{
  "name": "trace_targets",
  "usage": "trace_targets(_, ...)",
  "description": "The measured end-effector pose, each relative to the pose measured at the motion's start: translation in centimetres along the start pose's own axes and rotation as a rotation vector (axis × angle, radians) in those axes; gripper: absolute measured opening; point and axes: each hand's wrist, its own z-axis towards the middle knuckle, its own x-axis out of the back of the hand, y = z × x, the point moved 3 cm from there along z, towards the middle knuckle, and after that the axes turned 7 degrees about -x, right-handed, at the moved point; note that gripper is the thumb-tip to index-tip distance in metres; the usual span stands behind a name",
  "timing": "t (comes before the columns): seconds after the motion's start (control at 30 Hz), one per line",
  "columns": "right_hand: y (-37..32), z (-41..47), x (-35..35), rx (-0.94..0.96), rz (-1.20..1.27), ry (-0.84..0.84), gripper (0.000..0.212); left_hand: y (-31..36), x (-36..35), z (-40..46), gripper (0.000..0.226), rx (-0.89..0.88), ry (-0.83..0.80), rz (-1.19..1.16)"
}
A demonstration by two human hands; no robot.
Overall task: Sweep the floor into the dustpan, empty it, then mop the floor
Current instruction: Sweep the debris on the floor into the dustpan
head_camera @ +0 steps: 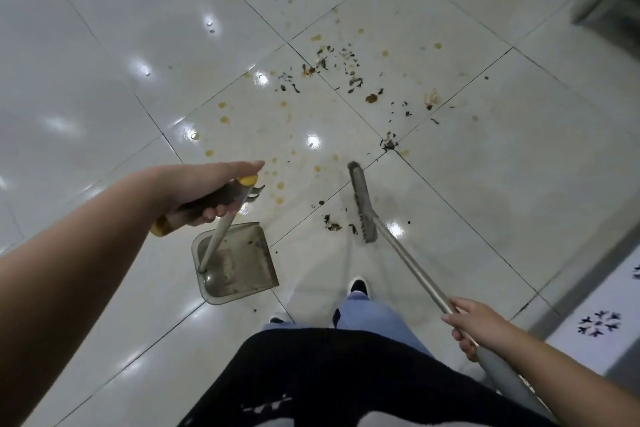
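An indoor tiled room, perhaps a kitchen or eatery: glossy white floor tiles [104, 87] with dark grout, food scraps [346, 73] and brownish drips [223, 113] beside them.

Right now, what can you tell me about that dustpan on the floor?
The grey long-handled dustpan sits on the glossy pale tiled floor, its open edge toward the scattered dark debris. Its tray looks smudged and dusty. A slim metal pole rises to a dark grip with yellow ends, held by the left hand.

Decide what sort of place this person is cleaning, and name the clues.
Probably an indoor kitchen or eating area: glossy white floor tiles with dark joints, scattered food-like scraps with yellowish drips, and a patterned mat at the right edge.
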Motion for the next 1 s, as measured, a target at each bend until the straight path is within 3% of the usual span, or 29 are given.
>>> trace_targets(0.1,-1.2,0.3,1.5,-0.026,0.140,0.064,0.011,1.4,-1.1,0.3,0.064,-0.006,-0.010,0.035)
trace_targets(0.2,-2.7,1.4,3.6,-0.036,0.155,0.183,0.029,2.6,-2.3,0.8,0.062,-0.031,0.028,0.057)
trace_targets(0.3,-3.7,2.6,5.2,-0.069,0.141,0.240,0.031,3.1,-2.8,1.3,0.063,-0.057,0.076,0.064)
trace_targets(0.4,-4.3,4.0,5.6,-0.121,0.105,0.211,0.029,2.7,-2.5,1.4,0.065,-0.064,0.118,0.066)
trace_targets(0.53,-5.9,5.7,1.9,-0.243,-0.008,0.116,0.051,1.6,-1.5,0.9,0.067,-0.077,0.189,0.076)
trace_targets(0.67,-9.0,5.4,-3.7,-0.166,-0.176,0.068,0.034,0.4,-0.1,0.8,0.068,-0.092,0.240,0.087)
trace_targets(0.8,-11.9,5.2,-9.7,-0.162,-0.158,-0.016,0.022,-1.1,1.2,0.6,0.069,-0.104,0.248,0.093)
trace_targets(0.9,-14.6,5.5,-13.2,-0.149,-0.151,-0.098,0.043,-2.8,2.5,0.2,0.070,-0.114,0.250,0.095)
trace_targets(1.0,-17.4,5.8,-15.6,-0.245,0.070,-0.161,0.044,-5.2,4.5,-0.4,0.071,-0.100,0.265,0.080)
